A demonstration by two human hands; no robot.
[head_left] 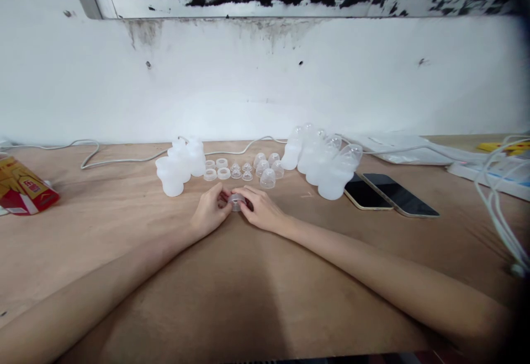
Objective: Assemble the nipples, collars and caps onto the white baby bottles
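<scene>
My left hand and my right hand meet over the middle of the table, fingers closed on opposite sides of a clear bottle collar ring. Whether a nipple sits inside that ring I cannot tell. Just beyond my hands lie several loose collar rings, several clear bottle nipples and several transparent domed caps. To the left stands a cluster of frosted white bottles without caps. Another group of bottles, topped with clear domes, is at the right.
Two phones lie right of the capped bottles. A red and yellow carton stands at the left edge. White cable runs along the wall, and more cables hang at the right. A plastic bag lies at the back right.
</scene>
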